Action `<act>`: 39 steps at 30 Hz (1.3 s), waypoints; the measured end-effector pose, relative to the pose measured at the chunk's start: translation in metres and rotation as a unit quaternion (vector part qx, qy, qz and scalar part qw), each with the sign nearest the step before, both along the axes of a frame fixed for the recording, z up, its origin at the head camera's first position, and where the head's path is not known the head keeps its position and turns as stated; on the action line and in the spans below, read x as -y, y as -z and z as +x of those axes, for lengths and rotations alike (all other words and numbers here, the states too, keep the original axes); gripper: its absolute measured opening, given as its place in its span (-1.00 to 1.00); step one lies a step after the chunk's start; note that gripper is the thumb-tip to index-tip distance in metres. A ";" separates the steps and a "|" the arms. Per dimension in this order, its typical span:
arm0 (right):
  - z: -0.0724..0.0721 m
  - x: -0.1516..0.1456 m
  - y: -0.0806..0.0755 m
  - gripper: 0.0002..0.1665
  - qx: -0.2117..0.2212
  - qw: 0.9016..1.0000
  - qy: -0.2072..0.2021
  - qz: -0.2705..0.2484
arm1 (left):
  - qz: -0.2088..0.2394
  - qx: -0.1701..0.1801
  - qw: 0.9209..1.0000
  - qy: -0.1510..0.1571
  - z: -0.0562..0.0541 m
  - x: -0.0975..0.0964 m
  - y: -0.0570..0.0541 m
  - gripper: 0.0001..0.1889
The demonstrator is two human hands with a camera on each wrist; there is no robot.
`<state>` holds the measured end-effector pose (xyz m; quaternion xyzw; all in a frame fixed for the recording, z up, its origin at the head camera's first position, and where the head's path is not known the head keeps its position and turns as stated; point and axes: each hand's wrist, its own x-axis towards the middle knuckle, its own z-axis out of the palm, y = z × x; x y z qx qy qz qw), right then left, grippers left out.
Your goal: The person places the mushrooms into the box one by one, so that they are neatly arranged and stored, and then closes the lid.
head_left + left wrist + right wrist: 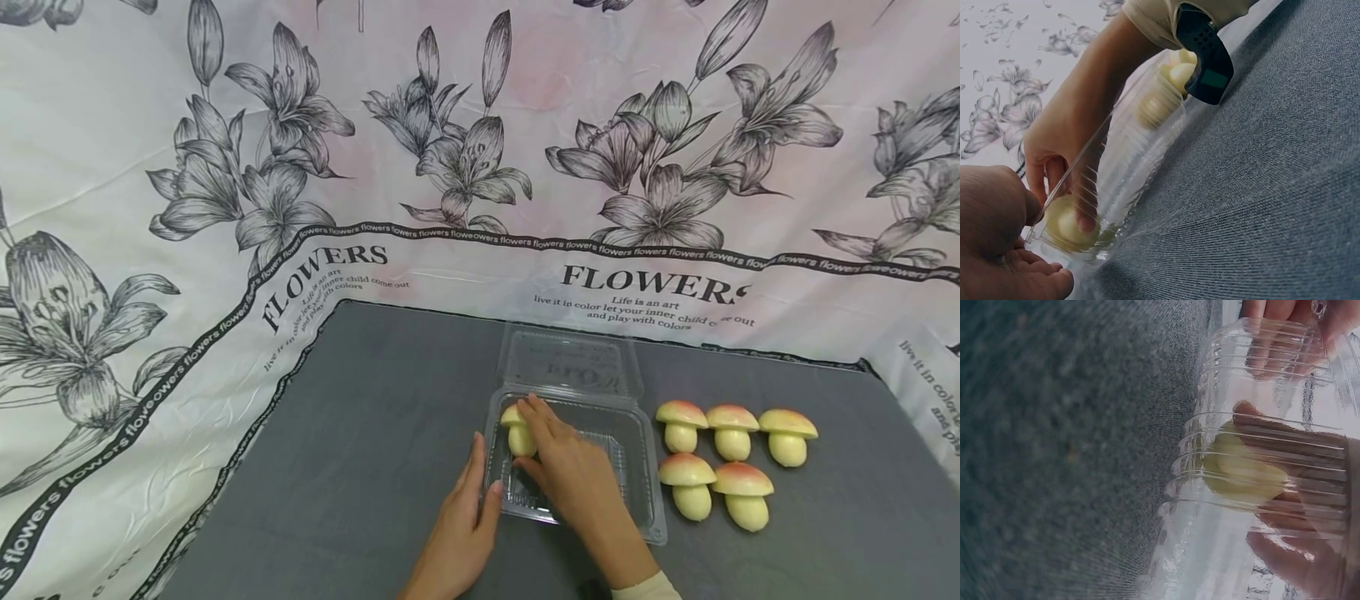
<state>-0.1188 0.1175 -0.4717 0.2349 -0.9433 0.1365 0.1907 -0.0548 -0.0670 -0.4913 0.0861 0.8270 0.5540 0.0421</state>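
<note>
A clear plastic box [651, 500] lies on the grey cloth with its hinged lid [570, 367] folded back, away from me. At the near left corner of the box, my left hand [459, 521] holds the wall between thumb and fingers. My right hand [573, 471] reaches into the box and grips a pale yellow mushroom [516, 429] at its left end. Seen through the ribbed wall in the right wrist view, the mushroom [1241, 465] sits between the thumb and fingers. The right fingers cover part of its cap in the head view.
To the right of the box, several similar mushrooms [742, 492] with reddish caps lie in two rows on the grey cloth [360, 433]. A white flower-printed sheet [465, 267] rises behind and to the left. The right wrist carries a dark band [1210, 56].
</note>
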 end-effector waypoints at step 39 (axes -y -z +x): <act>0.005 -0.010 -0.012 -0.10 0.016 0.999 0.003 -0.031 | -0.002 -0.016 1.000 -0.010 0.001 -0.001 -0.001 -0.25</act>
